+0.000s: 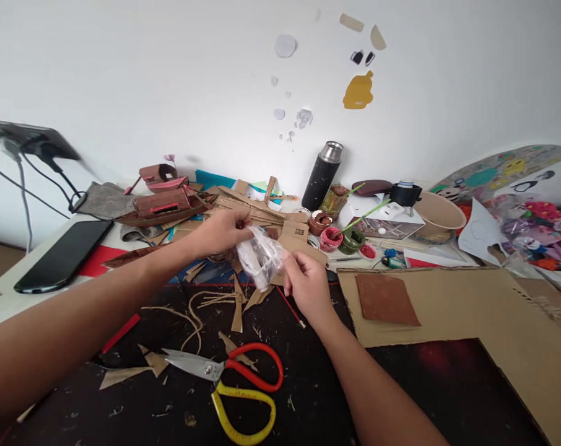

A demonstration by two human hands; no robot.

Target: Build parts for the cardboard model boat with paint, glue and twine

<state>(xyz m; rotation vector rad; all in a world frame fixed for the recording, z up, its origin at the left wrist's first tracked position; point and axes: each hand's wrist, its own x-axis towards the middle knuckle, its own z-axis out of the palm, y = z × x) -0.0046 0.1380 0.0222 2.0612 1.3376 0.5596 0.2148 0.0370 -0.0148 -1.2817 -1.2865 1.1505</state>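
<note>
Between my two hands hangs a clear plastic bag (260,257) with white, stick-like contents that I cannot make out. My left hand (227,230) pinches its upper left edge, fingers closed. On the bag's right side, my right hand (307,282) grips the plastic with thumb and bent fingers. Below the bag, on the dark mat (308,396), lies a pair of scissors (210,370) with one red and one yellow handle, blades slightly apart and pointing left. Cardboard scraps (238,306) and a length of twine (199,319) lie close under the bag.
Behind my hands stand a black thermos (324,173) and several paint jars (331,238). A brown cardboard boat model (164,201) sits at the back left, a phone (65,255) in front of it. A cardboard sheet (457,297) with a brown square (386,299) lies right.
</note>
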